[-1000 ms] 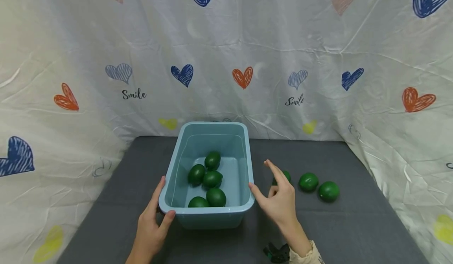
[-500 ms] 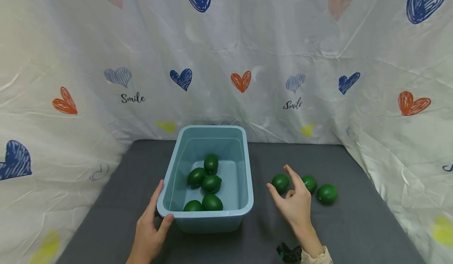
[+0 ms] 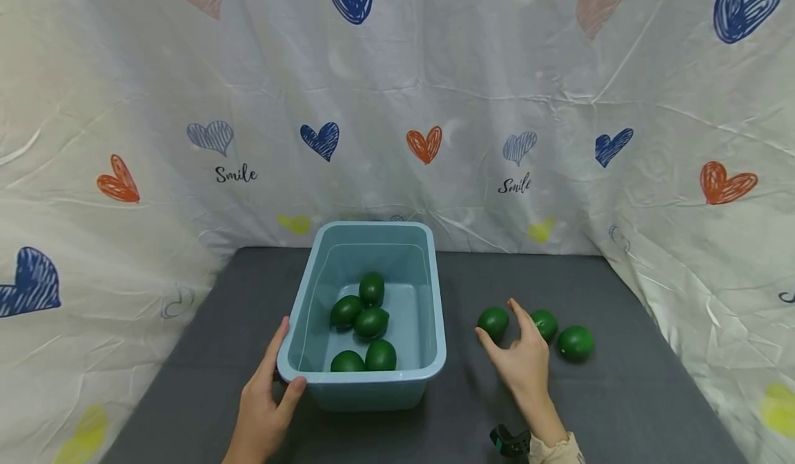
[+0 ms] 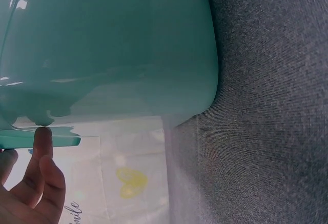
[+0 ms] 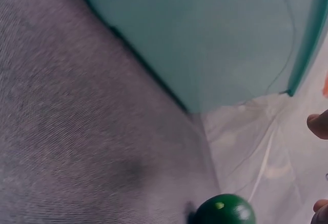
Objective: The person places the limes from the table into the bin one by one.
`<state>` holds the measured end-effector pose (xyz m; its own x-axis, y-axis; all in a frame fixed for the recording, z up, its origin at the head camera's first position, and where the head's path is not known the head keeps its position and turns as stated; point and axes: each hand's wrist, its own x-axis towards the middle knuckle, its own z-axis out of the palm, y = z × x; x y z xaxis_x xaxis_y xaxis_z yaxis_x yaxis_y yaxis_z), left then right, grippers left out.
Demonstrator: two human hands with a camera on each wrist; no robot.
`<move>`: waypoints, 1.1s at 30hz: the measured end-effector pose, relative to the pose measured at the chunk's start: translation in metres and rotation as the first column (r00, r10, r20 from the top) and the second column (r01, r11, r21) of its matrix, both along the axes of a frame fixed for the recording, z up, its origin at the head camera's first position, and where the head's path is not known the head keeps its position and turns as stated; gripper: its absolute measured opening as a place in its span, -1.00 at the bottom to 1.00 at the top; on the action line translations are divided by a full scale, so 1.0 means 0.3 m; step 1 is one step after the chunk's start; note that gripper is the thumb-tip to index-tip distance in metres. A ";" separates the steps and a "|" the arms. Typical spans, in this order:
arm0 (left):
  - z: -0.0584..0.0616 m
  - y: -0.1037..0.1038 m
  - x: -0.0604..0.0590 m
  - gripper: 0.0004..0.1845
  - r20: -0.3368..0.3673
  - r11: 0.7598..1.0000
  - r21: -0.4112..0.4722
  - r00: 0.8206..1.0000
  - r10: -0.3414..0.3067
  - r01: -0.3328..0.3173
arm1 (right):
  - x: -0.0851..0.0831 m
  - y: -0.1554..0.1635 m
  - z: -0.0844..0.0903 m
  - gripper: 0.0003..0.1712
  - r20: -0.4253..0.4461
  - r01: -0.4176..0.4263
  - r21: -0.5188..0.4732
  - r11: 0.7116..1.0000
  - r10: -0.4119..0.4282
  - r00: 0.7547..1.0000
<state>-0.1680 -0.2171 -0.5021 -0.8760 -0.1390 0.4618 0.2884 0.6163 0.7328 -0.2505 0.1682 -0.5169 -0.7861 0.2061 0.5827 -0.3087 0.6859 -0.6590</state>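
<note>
A light blue plastic bin (image 3: 379, 391) stands on the table, with several dark green limes (image 3: 371, 322) lying inside. My left hand (image 3: 263, 398) holds the bin's near left corner, thumb on the front rim and fingers along the left side. In the left wrist view, its fingers (image 4: 43, 147) reach up under the rim. My right hand (image 3: 522, 360) is over the table right of the bin, thumb and fingers spread beside a lime (image 3: 493, 323). The right wrist view shows its fingertips apart from that lime (image 5: 225, 211).
Two more limes, a middle one (image 3: 544, 325) and an outer one (image 3: 575, 344), lie just right of my right hand. A grey cloth (image 3: 621, 409) covers the table. Behind it hangs a white curtain (image 3: 472, 195) printed with hearts. A black strap (image 3: 511, 441) is at my right wrist.
My right hand has moved away from the bin's right rim, to the right, to the nearest lime on the table. My left hand stays on the bin.
</note>
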 end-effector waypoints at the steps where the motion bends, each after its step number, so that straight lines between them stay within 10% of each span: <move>1: 0.001 -0.001 0.000 -0.07 -0.001 1.000 0.000 1.000 0.000 0.000 | -0.002 -0.001 -0.007 -0.06 -0.001 0.008 0.009 1.000 -0.008 1.000; 33: 0.002 -0.001 0.002 -0.07 -0.007 1.000 0.012 1.000 -0.010 0.010 | -0.043 0.022 -0.164 -0.03 0.145 0.059 0.005 0.998 -0.059 0.988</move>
<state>-0.1674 -0.2175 -0.5015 -0.8741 -0.1362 0.4662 0.2995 0.6045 0.7381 -0.2634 0.1748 -0.5660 -0.8487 0.2543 0.4638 -0.1688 0.7007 -0.6932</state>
